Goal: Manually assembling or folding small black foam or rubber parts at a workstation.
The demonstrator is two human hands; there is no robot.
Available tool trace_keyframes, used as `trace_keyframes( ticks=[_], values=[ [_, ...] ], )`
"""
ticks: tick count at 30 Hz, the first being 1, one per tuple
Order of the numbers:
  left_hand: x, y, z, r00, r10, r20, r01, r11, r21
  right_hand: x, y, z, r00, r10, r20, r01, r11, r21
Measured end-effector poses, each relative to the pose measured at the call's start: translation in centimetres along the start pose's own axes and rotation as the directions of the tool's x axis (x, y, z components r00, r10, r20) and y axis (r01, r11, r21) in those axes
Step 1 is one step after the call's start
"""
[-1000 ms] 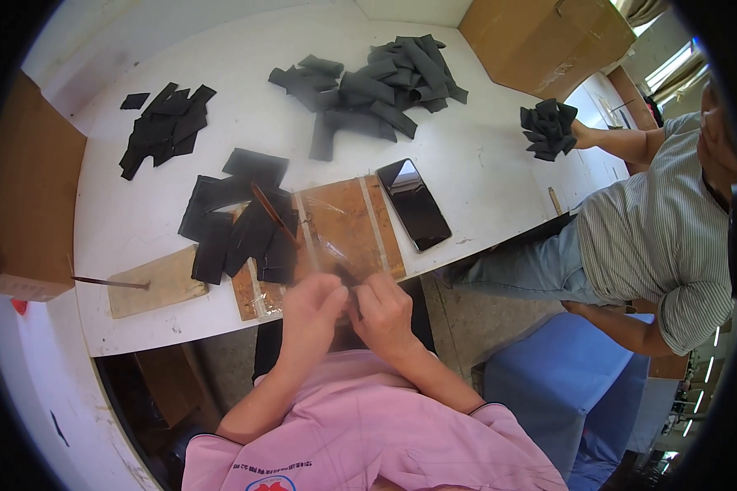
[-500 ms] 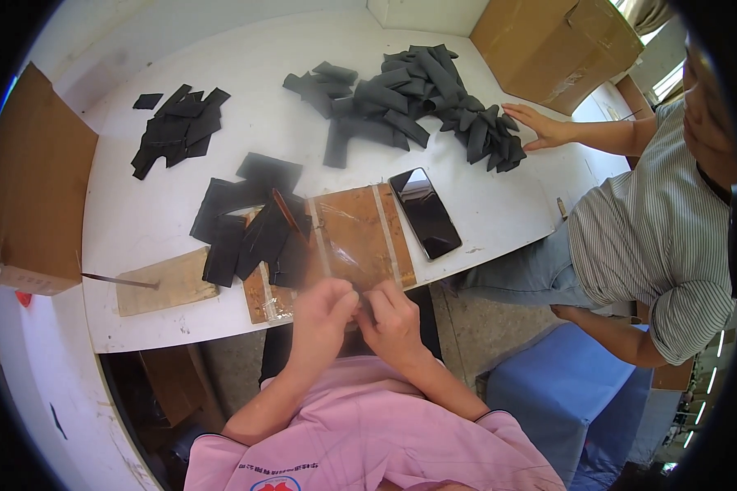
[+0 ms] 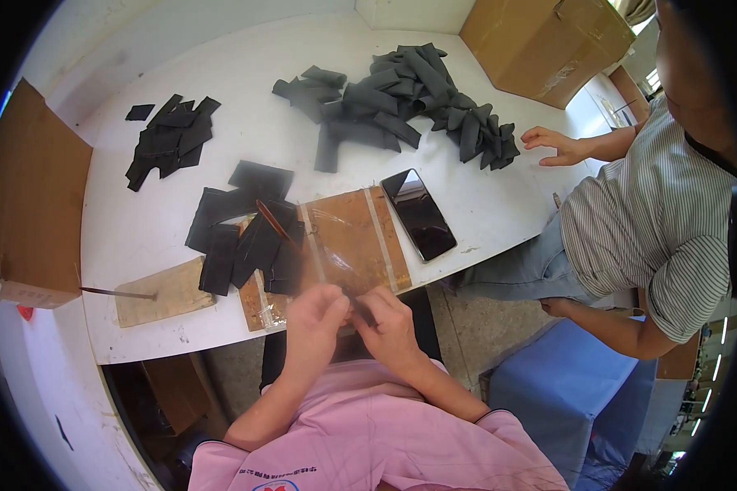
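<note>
Left hand (image 3: 314, 317): thumb and fingertips together at a small dark piece (image 3: 356, 308); blurred, I can't tell if it grips. Right hand (image 3: 391, 327) pinches that piece, by the table's (image 3: 512, 217) front edge. Left to right I see: carton (image 3: 33, 188), flat black pieces (image 3: 169, 143), larger black pieces (image 3: 219, 260) partly over a brown board (image 3: 344, 225), heap of curled dark pieces (image 3: 401, 94), phone (image 3: 419, 217), co-worker's spread hand (image 3: 561, 148).

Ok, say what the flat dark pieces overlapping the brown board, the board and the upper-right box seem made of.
Flat dark pieces: probably matte fabric, given pale stitch-like lines. Brown board: possibly wood or fibreboard, mottled, apparently under glossy clear film that catches glare. Upper-right box: likely cardboard, dull brown with folded edges.
</note>
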State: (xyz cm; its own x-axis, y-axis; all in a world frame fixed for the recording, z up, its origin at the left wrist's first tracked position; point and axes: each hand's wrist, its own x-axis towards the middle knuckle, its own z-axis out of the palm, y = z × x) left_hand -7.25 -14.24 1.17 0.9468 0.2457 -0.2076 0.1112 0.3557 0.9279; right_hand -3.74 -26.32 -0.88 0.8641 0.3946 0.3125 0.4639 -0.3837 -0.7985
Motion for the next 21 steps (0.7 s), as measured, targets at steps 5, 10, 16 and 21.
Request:
trace_keyframes(
  ticks=[5, 10, 16, 21],
  values=[
    [0.0, -0.7, -0.2, 0.997, 0.068, -0.044, -0.065, 0.996, 0.069, 0.2, 0.0, -0.2, 0.998, 0.066, 0.007, -0.066, 0.988, 0.140],
    [0.4, 0.2, 0.1, 0.992, 0.128, -0.019, -0.121, 0.968, 0.220, -0.1, 0.0, -1.0, 0.911, 0.365, 0.194, -0.411, 0.750, 0.518],
    [0.8, 0.2, -0.2, 0.998, -0.025, 0.053, 0.015, 0.983, 0.183, -0.2, -0.4, -1.9, 0.841, 0.403, 0.360, -0.536, 0.531, 0.657],
    [0.7, 0.4, 0.2, 0.999, 0.001, 0.042, -0.009, 0.982, 0.190, -0.3, 0.1, -2.1, 0.854, 0.387, 0.348, -0.519, 0.569, 0.638]
  ],
)
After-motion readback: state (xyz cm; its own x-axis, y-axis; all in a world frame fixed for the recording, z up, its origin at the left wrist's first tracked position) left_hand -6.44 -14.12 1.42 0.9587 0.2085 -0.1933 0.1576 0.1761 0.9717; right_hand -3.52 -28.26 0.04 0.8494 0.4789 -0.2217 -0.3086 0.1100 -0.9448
